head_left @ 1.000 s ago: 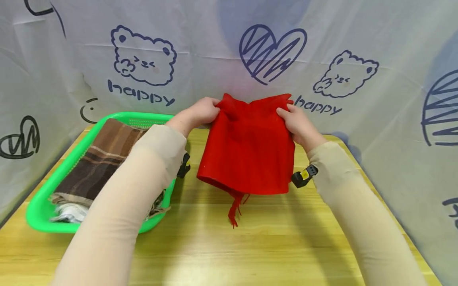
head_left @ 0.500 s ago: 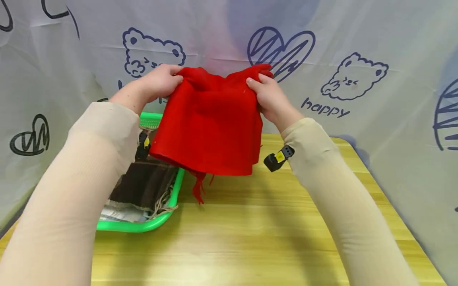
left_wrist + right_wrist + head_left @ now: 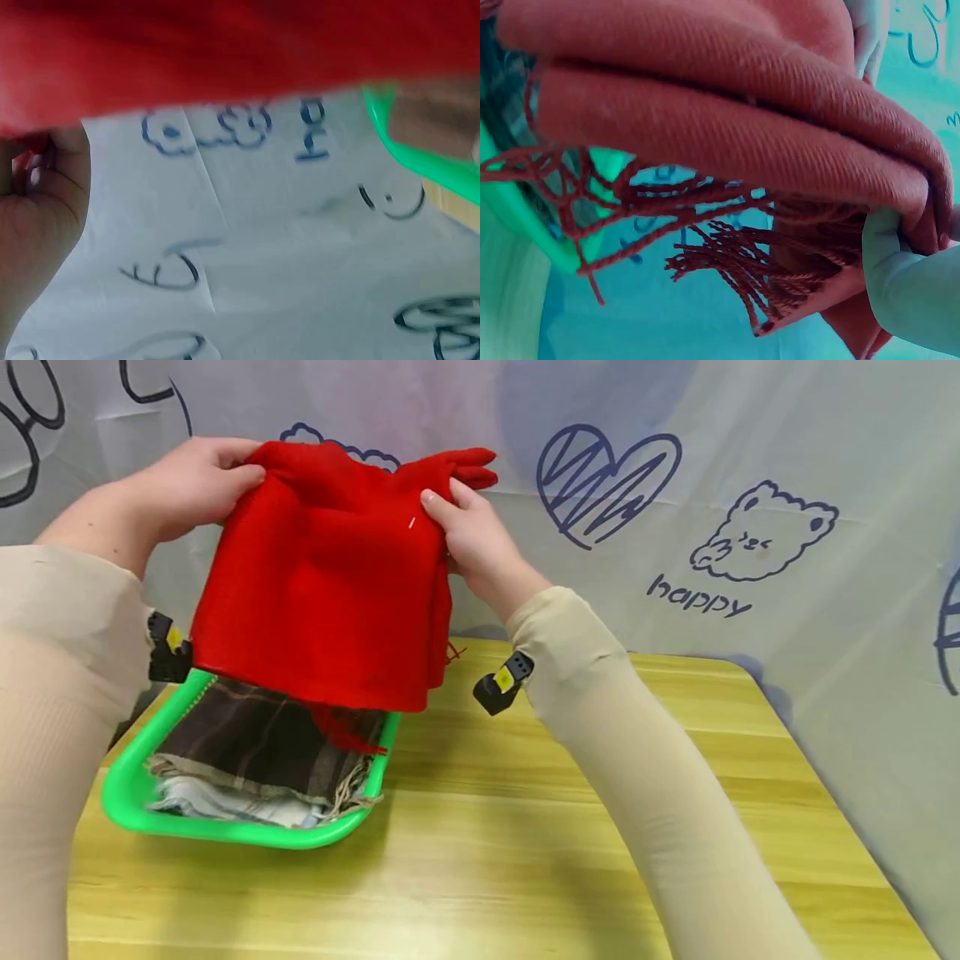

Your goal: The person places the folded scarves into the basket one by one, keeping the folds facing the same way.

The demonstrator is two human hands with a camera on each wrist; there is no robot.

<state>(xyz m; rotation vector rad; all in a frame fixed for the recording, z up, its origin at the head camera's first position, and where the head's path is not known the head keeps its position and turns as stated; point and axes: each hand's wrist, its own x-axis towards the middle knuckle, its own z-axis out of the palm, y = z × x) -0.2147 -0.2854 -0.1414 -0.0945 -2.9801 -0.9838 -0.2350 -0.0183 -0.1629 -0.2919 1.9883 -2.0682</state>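
A folded red scarf (image 3: 337, 593) with twisted fringe (image 3: 735, 262) hangs in the air between both hands. By its upper left corner the left hand (image 3: 191, 485) pinches it, thumb in front. The right hand (image 3: 483, 543) grips the upper right edge, where folded layers stick out past the fingers. Below the scarf stands a green basket (image 3: 255, 837); the scarf's lower edge covers its far part from the head view. Inside lies a folded brown plaid scarf (image 3: 247, 739) on a white cloth (image 3: 232, 803). Some red fringe dangles over the basket's right side.
The basket rests on the left part of a wooden table (image 3: 562, 827). Behind and beside the table hangs a pale curtain (image 3: 615, 577) with drawn bears, hearts and lettering. Each wrist carries a small black camera.
Both hands have carried the red scarf left and upward, from over the bare table to above the basket. Their grip on it looks the same.
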